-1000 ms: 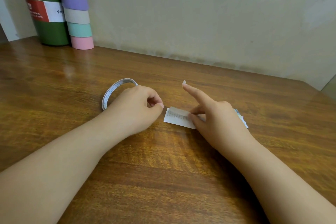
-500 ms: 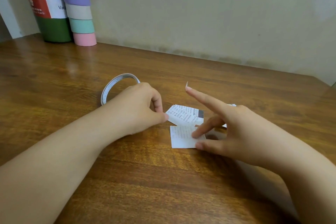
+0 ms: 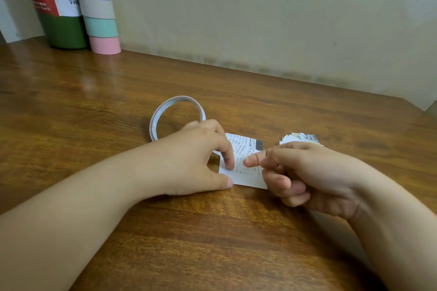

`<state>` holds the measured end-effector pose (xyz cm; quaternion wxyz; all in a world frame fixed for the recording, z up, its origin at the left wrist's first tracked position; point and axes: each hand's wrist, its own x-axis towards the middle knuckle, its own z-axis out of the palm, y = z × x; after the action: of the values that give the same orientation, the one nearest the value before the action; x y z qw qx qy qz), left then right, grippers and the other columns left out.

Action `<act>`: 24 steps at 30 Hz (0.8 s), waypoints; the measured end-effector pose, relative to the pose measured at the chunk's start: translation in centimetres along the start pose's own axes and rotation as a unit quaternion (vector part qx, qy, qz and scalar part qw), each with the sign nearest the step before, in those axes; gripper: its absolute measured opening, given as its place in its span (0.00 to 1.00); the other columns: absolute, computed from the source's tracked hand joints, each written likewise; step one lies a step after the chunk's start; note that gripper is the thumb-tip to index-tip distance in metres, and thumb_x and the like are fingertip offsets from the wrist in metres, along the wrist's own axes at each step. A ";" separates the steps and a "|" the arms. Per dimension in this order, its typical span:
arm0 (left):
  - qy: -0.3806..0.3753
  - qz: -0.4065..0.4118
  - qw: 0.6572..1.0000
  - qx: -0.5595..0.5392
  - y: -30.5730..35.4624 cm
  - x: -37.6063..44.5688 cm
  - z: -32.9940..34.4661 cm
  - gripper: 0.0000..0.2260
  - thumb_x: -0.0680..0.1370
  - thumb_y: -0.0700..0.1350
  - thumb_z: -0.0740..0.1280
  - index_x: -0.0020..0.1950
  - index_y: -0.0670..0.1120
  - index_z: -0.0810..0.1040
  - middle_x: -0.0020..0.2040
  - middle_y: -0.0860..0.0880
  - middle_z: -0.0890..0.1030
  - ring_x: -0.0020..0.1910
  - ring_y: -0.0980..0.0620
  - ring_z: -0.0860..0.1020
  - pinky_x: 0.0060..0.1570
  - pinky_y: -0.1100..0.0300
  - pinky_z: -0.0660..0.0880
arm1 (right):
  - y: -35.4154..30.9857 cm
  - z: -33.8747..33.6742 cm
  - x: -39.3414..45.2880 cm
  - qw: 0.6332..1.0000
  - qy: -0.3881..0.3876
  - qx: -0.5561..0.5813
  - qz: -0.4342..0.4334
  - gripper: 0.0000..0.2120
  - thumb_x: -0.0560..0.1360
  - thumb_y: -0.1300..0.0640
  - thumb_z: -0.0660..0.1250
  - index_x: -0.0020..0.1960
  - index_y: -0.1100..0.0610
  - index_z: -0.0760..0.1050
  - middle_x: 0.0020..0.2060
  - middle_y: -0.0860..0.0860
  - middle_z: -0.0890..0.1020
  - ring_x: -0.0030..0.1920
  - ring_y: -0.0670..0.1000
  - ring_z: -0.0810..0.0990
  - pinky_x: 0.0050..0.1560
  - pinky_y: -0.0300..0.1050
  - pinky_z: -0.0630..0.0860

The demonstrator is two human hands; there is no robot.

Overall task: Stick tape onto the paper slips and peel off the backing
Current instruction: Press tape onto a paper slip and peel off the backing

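A printed paper slip (image 3: 249,176) lies on the wooden table (image 3: 94,101) between my hands. My left hand (image 3: 198,158) holds its left edge, with the bent index fingertip pressing on the paper and the thumb at the near corner. My right hand (image 3: 309,172) hovers at the slip's right side. Its index finger points left over the paper and the other fingers are curled. I cannot see any piece of tape on that fingertip. A second slip (image 3: 248,143) lies just behind. The thin tape roll (image 3: 175,111) stands on edge behind my left hand.
A small stack of paper slips (image 3: 301,138) sits behind my right hand. A green bottle (image 3: 56,7) and a tower of pastel tape rolls (image 3: 99,12) stand at the back left against the wall. The table's right corner is at the far right.
My left index finger and thumb have come onto the near slip's left edge. My right index finger, raised with a bit of tape on its tip, has dropped down to the slip.
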<state>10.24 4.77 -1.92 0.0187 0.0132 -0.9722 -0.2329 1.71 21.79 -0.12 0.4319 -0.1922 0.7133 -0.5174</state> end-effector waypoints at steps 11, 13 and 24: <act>0.020 0.004 1.000 -0.001 0.2 0.0 -0.2 0.01 0.73 0.49 0.69 0.42 0.56 0.79 0.40 0.63 0.75 0.43 0.73 0.69 0.39 0.76 0.66 | 0.0 0.5 0.2 0.998 -0.015 -0.049 0.021 0.12 0.78 0.63 0.54 0.51 0.62 0.77 0.21 0.50 0.65 0.20 0.44 0.57 0.20 0.34 0.52; 0.028 0.003 1.000 -0.002 0.2 0.0 -0.3 0.03 0.74 0.48 0.68 0.43 0.56 0.80 0.36 0.67 0.74 0.40 0.77 0.68 0.39 0.79 0.65 | -0.1 0.7 0.1 0.998 -0.017 -0.055 0.020 0.12 0.77 0.63 0.55 0.51 0.62 0.77 0.21 0.50 0.65 0.20 0.44 0.57 0.20 0.34 0.52; 0.012 0.027 0.999 0.011 0.1 -0.2 -0.5 0.05 0.74 0.47 0.67 0.44 0.59 0.80 0.42 0.63 0.76 0.43 0.72 0.69 0.39 0.78 0.65 | 0.3 0.9 0.4 0.990 0.020 -0.138 0.006 0.11 0.78 0.63 0.55 0.50 0.59 0.77 0.21 0.50 0.69 0.20 0.46 0.58 0.20 0.34 0.55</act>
<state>10.44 4.68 -1.46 0.0370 -0.0104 -0.9745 -0.2212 2.27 21.16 -0.65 0.3898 -0.2350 0.7876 -0.4154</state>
